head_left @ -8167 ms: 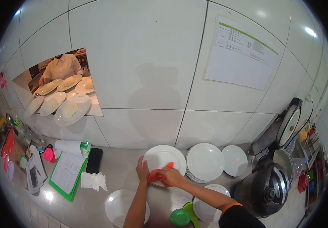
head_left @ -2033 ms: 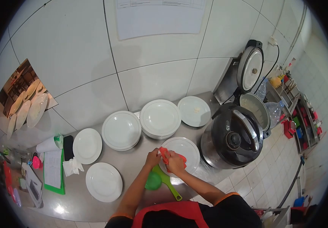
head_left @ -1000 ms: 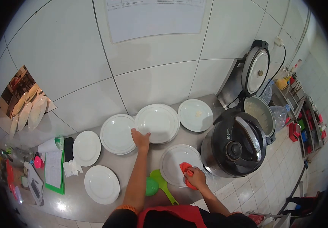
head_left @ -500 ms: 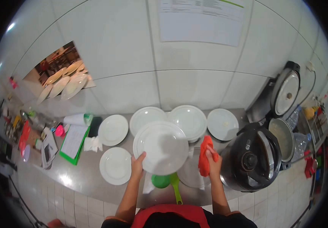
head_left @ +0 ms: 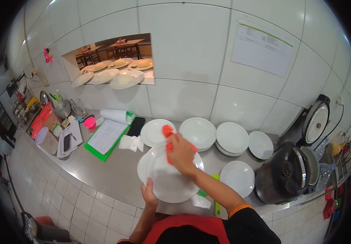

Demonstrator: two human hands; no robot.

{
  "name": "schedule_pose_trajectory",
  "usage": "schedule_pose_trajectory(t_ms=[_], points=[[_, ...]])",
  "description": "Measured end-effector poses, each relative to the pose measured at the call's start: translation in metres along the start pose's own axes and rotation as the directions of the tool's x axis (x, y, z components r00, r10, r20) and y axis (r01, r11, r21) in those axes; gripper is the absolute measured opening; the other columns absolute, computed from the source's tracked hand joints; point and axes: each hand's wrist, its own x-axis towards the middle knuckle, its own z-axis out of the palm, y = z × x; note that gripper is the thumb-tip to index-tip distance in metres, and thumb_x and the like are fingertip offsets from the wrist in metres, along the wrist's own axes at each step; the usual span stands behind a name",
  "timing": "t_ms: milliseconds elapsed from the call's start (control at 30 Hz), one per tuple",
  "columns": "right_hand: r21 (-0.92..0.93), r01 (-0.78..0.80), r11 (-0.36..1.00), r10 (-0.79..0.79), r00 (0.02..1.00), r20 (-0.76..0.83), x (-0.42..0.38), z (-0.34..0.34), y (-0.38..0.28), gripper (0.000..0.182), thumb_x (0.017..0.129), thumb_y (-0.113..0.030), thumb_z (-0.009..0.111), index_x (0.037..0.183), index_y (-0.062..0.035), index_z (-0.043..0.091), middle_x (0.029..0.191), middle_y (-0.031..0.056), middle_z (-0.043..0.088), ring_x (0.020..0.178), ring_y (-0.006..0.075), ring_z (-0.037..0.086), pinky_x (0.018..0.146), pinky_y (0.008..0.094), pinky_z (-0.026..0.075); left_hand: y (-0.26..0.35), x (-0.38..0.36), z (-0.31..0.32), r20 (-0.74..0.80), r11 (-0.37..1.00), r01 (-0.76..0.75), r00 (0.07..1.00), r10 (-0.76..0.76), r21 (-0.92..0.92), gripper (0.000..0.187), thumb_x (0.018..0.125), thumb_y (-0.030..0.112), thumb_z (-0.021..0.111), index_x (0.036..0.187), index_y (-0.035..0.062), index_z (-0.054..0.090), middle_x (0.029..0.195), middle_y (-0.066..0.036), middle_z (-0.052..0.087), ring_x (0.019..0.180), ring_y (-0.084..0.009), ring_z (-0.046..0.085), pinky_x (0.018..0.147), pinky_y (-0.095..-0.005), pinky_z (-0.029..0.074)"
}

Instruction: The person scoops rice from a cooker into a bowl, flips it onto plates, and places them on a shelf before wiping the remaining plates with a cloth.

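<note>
My left hand (head_left: 149, 196) grips the lower left rim of a white plate (head_left: 169, 188), thumb on top, holding it above the counter. My right hand (head_left: 180, 153) is closed on a red-orange cloth (head_left: 168, 131), pressed against the upper part of that plate. Another white plate (head_left: 141, 167) lies partly hidden under the held one. Behind it is a further plate (head_left: 153, 129), partly covered by the cloth. A green-handled utensil (head_left: 217, 208) rests by my right forearm, mostly hidden.
Stacked plates (head_left: 198, 132) and another stack (head_left: 232, 139) stand along the wall. A rice cooker (head_left: 279, 177) is at the right. To the left are a green clipboard (head_left: 95, 151), white tissues (head_left: 131, 143) and a phone (head_left: 67, 142). Filled plates (head_left: 126, 80) sit in the wall opening.
My right hand has brought the red-orange cloth left onto the held plate. The view has turned left, showing more of the wall opening. My left hand still holds the plate.
</note>
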Motion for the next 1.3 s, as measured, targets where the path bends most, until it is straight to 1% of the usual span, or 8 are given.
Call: schedule_pose_trajectory(t_ms=[233, 467, 533, 767, 1000, 1100, 1167, 1300], points=[[-0.275, -0.18, 0.944, 0.266, 0.91, 0.317, -0.074, 0.072, -0.053, 0.016, 0.081, -0.021, 0.053, 0.091, -0.0088, 0.049, 0.091, 0.0139, 0.055, 0.074, 0.035, 0.057, 0.061, 0.0455, 0.044, 0.038, 0.056, -0.1, -0.232, 0.994, -0.089, 0.97, 0.072, -0.062, 0.038, 0.09, 0.028, 0.051, 0.108, -0.0053, 0.046, 0.104, -0.012, 0.052, 0.095, -0.0167, 0.05, 0.084, -0.0284, 0.04], [0.313, -0.245, 0.917, -0.033, 0.738, 0.674, -0.116, 0.128, -0.164, 0.014, 0.082, -0.023, 0.054, 0.089, -0.0112, 0.056, 0.086, 0.012, 0.062, 0.082, 0.0321, 0.06, 0.072, 0.0395, 0.045, 0.022, 0.088, -0.19, -0.231, 0.999, -0.026, 0.973, 0.021, -0.019, 0.039, 0.09, 0.03, 0.051, 0.105, -0.0052, 0.047, 0.098, -0.012, 0.053, 0.086, -0.017, 0.052, 0.075, -0.0301, 0.044], [0.367, -0.755, 0.544, -0.15, 0.343, 0.927, -0.128, 0.164, -0.133, 0.022, 0.087, -0.028, 0.052, 0.087, -0.0067, 0.056, 0.083, 0.0061, 0.061, 0.081, 0.0234, 0.059, 0.074, 0.0353, 0.044, 0.015, 0.099, -0.214, -0.273, 0.999, -0.051, 0.961, 0.051, 0.008, 0.041, 0.09, 0.031, 0.05, 0.106, -0.0061, 0.046, 0.1, -0.013, 0.053, 0.087, -0.0185, 0.053, 0.075, -0.0309, 0.045], [0.282, -0.952, -0.122, 0.081, 0.273, 0.959, -0.13, 0.092, -0.053, 0.04, 0.089, -0.032, 0.046, 0.104, 0.0033, 0.057, 0.094, 0.0137, 0.062, 0.086, 0.0218, 0.062, 0.075, 0.0302, 0.05, 0.015, 0.111, -0.296, -0.449, 0.999, 0.017, 0.893, 0.003, 0.041, 0.053, 0.088, 0.038, 0.05, 0.113, -0.0079, 0.041, 0.108, -0.017, 0.052, 0.096, -0.0261, 0.054, 0.083, -0.0351, 0.045], [0.792, -0.532, 0.298, 0.833, 0.551, 0.057, -0.091, 0.05, 0.044, 0.045, 0.082, -0.028, 0.056, 0.123, -0.0135, 0.042, 0.111, 0.0114, 0.055, 0.094, 0.0254, 0.058, 0.078, 0.0432, 0.049, -0.019, 0.103, -0.313, -0.473, 0.97, 0.194, 0.875, -0.105, 0.144, 0.044, 0.087, 0.025, 0.051, 0.113, -0.0108, 0.043, 0.101, -0.019, 0.055, 0.087, -0.0268, 0.058, 0.074, -0.0342, 0.049], [0.602, -0.771, 0.211, 0.966, 0.257, -0.009, -0.11, 0.039, 0.058, 0.06, 0.077, -0.027, 0.062, 0.13, -0.0163, 0.035, 0.123, 0.0118, 0.047, 0.097, 0.0282, 0.056, 0.076, 0.0467, 0.049, 0.005, 0.114, -0.312, -0.068, 0.833, 0.509, 0.859, -0.507, 0.217, 0.035, 0.084, 0.027, 0.053, 0.106, -0.0013, 0.049, 0.082, -0.013, 0.06, 0.059, -0.024, 0.063, 0.054, -0.0317, 0.054], [0.113, -0.737, 0.666, 0.733, 0.618, -0.285, -0.165, 0.035, 0.099, 0.056, 0.07, -0.026, 0.069, 0.118, -0.0059, 0.049, 0.114, 0.0159, 0.054, 0.1, 0.0291, 0.056, 0.081, 0.0379, 0.047, 0.025, 0.12, -0.311, 0.079, 0.736, 0.541, 0.782, -0.619, 0.407, 0.033, 0.085, 0.028, 0.053, 0.1, -0.0016, 0.052, 0.079, -0.013, 0.06, 0.059, -0.0231, 0.063, 0.052, -0.0298, 0.053], [-0.466, -0.83, 0.307, 0.901, 0.41, -0.138, -0.207, -0.037, 0.055, 0.03, 0.071, -0.025, 0.065, 0.096, -0.0076, 0.065, 0.091, 0.0159, 0.064, 0.092, 0.0317, 0.059, 0.086, 0.0395, 0.045, 0.03, 0.126, -0.32, 0.295, 0.599, 0.357, 0.624, -0.724, 0.717, 0.029, 0.084, 0.027, 0.056, 0.09, -0.0012, 0.059, 0.071, -0.013, 0.061, 0.058, -0.0214, 0.063, 0.051, -0.0243, 0.051]])
